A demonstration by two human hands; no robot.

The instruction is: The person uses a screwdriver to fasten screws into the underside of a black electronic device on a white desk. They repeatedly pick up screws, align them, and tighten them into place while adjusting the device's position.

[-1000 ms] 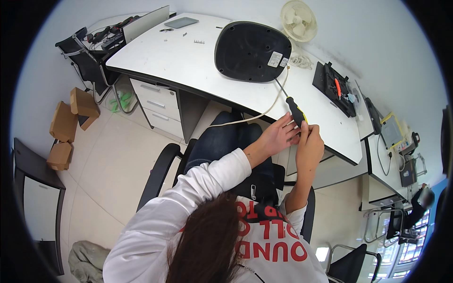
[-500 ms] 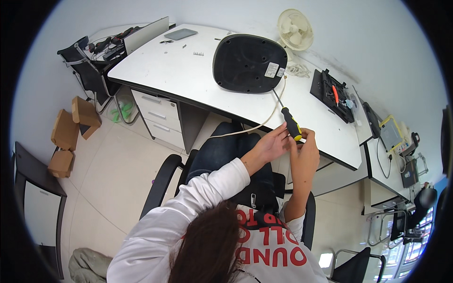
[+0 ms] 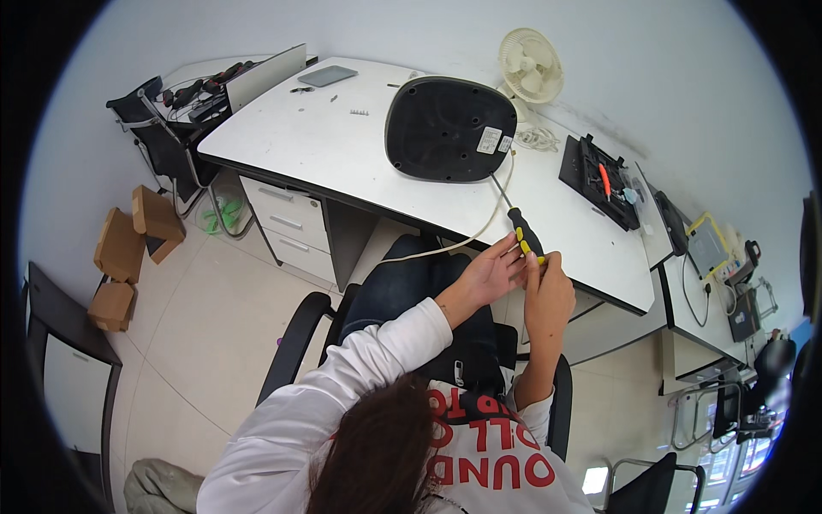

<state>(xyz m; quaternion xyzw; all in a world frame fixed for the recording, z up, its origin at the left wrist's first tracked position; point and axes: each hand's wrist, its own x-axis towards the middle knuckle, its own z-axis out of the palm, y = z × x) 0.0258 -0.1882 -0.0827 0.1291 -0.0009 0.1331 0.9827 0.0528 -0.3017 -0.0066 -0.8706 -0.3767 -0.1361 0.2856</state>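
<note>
A screwdriver (image 3: pixel 525 233) with a black and yellow handle slants up from my hands. Its shaft tip meets the near right edge of a black rounded base (image 3: pixel 441 128), which lies on the white desk with screw holes and pale labels showing. My right hand (image 3: pixel 550 291) is closed on the handle's butt end, fingers pinched around it. My left hand (image 3: pixel 492 274) lies palm up beside it, fingers fairly stretched and fingertips against the handle. From near the base a cream cable (image 3: pixel 462 244) runs over the desk edge toward my lap.
Behind the base stands a cream fan (image 3: pixel 531 64) by a coiled cord (image 3: pixel 537 139). An open black tool case (image 3: pixel 602 184) with red-handled pliers lies to the right. Small screws (image 3: pixel 359 112) and a grey flat tray (image 3: pixel 329 76) are farther left. Drawers (image 3: pixel 287 223) stand beneath the desk.
The screwdriver handle has turned, showing more of its yellow grips. My left fingers have shifted slightly along it. The whole view has tilted a little, so the desk sits lower.
</note>
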